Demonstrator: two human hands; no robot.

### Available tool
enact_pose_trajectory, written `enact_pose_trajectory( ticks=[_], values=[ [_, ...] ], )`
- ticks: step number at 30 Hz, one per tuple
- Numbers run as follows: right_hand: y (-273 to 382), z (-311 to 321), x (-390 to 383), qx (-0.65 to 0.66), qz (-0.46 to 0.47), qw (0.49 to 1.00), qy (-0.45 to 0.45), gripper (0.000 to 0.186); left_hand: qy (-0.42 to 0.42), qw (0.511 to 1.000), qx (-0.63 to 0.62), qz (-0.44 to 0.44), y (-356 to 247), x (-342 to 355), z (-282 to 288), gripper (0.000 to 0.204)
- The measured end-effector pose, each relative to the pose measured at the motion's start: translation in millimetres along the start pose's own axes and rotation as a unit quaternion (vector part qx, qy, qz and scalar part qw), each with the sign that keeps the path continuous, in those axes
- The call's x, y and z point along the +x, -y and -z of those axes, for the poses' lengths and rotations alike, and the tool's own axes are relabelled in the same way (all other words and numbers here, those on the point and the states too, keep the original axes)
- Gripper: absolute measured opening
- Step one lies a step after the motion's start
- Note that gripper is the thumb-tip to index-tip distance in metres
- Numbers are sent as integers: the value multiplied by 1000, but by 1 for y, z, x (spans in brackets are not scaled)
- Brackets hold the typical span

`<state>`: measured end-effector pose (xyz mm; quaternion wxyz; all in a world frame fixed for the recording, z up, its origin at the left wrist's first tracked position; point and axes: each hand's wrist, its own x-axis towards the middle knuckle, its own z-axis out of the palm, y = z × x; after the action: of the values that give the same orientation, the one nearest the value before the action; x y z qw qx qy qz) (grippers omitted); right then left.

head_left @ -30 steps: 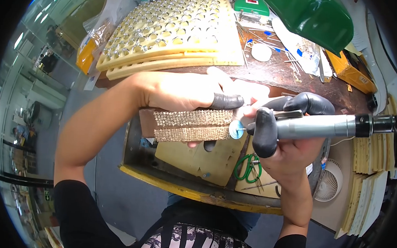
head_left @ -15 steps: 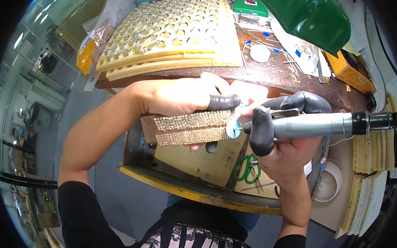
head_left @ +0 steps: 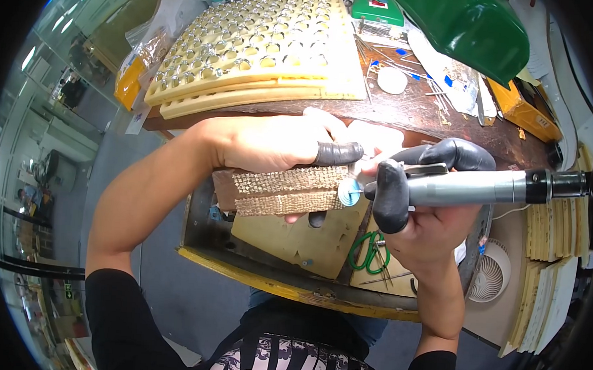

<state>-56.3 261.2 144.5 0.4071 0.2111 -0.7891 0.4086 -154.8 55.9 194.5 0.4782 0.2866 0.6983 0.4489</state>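
My left hand (head_left: 275,142) is closed around a brown block (head_left: 289,190) whose near side carries two bands of knobbly tan texture. Its thumb, in a black finger cover, lies along the top edge, and other fingertips show beneath. Anything small pinched at the block's right end is lost in glare. A silver rotary handpiece (head_left: 465,187) sits in my right hand (head_left: 433,234), gripped like a pen by fingers with black covers. On its tip a light-blue disc (head_left: 350,192) is at the right end of the block; whether it touches cannot be made out.
Below my hands is an open drawer (head_left: 298,292) holding green-handled scissors (head_left: 371,253). Cream trays (head_left: 248,84) of rings stand on the bench behind. A green lamp hood (head_left: 475,34) hangs at upper right. A white fan (head_left: 491,271) and stacked boards (head_left: 550,288) are at right.
Both hands keep nearly the same pose and grip. The bench and trays sit very slightly further right in the view; the block and disc have barely moved.
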Motion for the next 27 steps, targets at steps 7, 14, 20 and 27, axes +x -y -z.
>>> enact_pose_trajectory(
  ticks=[7,14,20,27],
  values=[
    [1,-5,-4,26,-30,999,-12,11,-2,993,99,-56,5,1,4,34],
    [2,0,-1,-25,8,1000,0,13,-4,974,196,-110,10,2,7,35],
    [1,-2,-3,15,-17,1000,-4,12,-5,948,278,-157,14,4,11,37],
    [-2,-4,-4,47,-37,998,-7,12,-5,905,371,-208,18,6,16,40]
  ],
)
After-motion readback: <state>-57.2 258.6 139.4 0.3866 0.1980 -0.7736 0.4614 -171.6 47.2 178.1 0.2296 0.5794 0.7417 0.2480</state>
